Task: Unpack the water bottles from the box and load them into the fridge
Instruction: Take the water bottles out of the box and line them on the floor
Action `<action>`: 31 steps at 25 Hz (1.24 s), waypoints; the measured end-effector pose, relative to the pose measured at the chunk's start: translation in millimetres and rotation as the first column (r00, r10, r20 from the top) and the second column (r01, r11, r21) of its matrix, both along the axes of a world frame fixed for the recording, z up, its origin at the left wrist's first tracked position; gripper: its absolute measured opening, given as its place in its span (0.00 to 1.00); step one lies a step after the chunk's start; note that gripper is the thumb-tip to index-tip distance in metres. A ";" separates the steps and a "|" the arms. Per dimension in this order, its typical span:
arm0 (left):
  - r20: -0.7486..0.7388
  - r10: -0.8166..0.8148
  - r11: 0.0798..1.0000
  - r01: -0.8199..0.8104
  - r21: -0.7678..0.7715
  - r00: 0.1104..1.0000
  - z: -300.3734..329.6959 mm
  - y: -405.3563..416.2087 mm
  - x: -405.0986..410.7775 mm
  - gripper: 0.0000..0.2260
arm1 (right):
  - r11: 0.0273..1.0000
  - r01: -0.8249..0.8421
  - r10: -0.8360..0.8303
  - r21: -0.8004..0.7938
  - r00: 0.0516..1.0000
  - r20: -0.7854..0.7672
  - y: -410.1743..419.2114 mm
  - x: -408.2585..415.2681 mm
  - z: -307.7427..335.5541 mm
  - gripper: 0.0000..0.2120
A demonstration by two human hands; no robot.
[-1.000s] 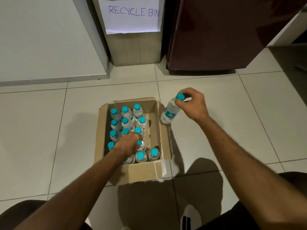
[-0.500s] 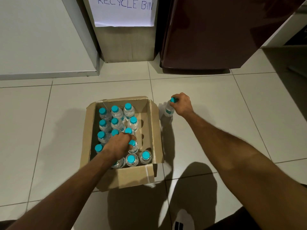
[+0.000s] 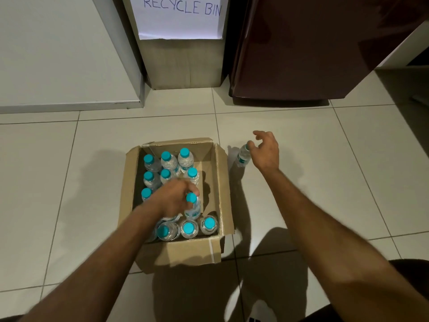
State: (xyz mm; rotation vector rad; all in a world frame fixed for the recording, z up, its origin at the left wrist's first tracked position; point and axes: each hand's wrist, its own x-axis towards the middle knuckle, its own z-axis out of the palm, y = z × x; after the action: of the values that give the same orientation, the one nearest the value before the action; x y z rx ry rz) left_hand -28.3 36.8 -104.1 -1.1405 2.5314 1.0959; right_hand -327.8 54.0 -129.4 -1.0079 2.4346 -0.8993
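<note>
Inside corrugated cardboard box, clear ribbed bottles, round teal caps.

Dim warm indoor light falls from above and behind, casting dark shadows on the floor tiles, with wide-angle bending at the edges and slight softness throughout.

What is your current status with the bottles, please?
Left hand grips a teal-capped clear plastic bottle inside the open cardboard box. Right hand open, beside one bottle standing on the tile floor. Dark red fridge closed.
</note>
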 end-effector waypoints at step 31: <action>-0.172 0.189 0.981 -0.195 -0.016 0.967 -12.2 -20.0 -0.9 0.13 | 0.968 -0.015 0.129 -0.251 0.887 0.443 56.8 -7.5 44.4 0.13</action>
State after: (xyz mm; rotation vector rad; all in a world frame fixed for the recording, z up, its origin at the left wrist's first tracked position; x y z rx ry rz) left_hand -29.3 16.8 -116.3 -1.3819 2.6178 1.2515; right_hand -335.3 110.8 -85.0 -0.8390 1.9137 -1.2676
